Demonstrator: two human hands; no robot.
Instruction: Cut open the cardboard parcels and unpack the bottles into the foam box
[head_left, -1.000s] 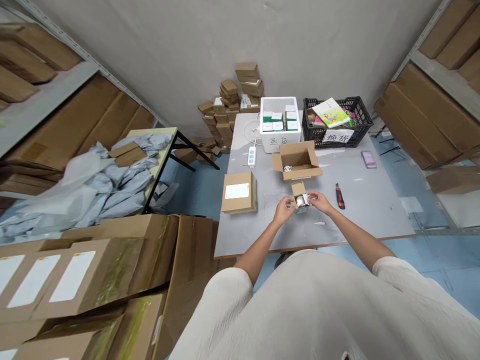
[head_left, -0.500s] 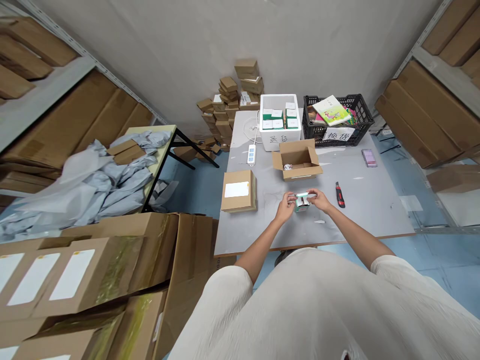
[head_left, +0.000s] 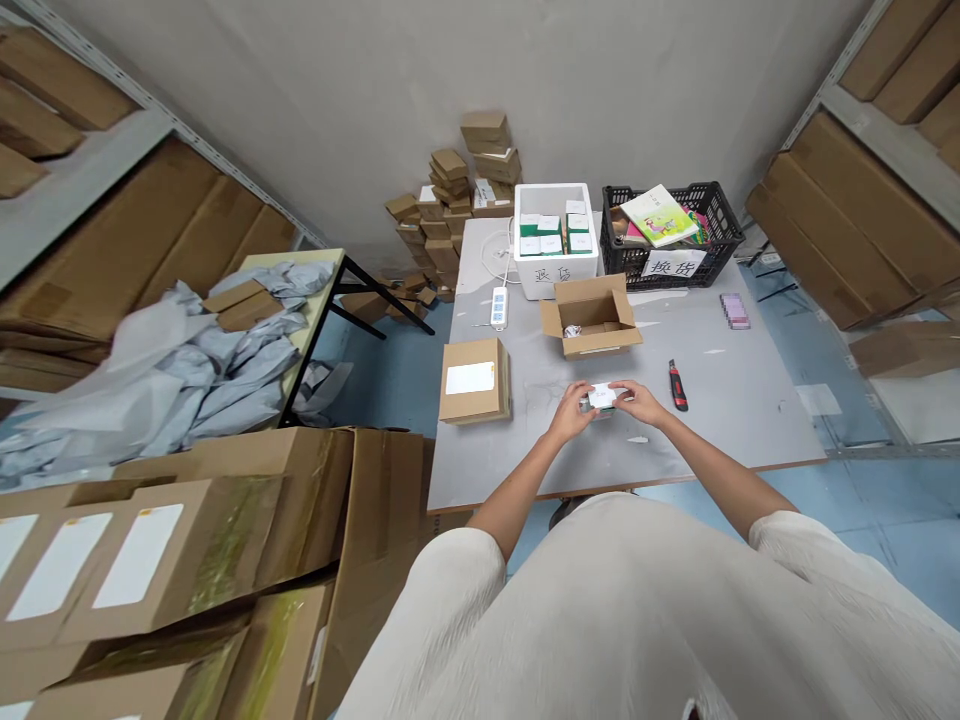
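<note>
A small green and white box (head_left: 602,396) is between my hands near the front of the grey table (head_left: 547,455); its white top flap lies down over the opening. My left hand (head_left: 573,409) grips the box's left side, fingers curled. On the right side, my right hand (head_left: 636,402) holds it with thumb and fingers at the flap. Just beyond stands an open cardboard box (head_left: 592,345) with a crumpled white piece inside at its left. A red and black box cutter (head_left: 678,386) lies right of my right hand.
A closed, labelled carton (head_left: 472,382) sits left, near a power strip (head_left: 499,308). Behind are a white foam box (head_left: 559,275) of similar small boxes and a black crate (head_left: 731,240) with books. Stacked cartons (head_left: 315,500) crowd the left; a phone-like item (head_left: 735,311) lies right.
The small box's top stood open, showing a dark inside; now its white flap is folded down. Both hands stay on the box. The view has shifted slightly.
</note>
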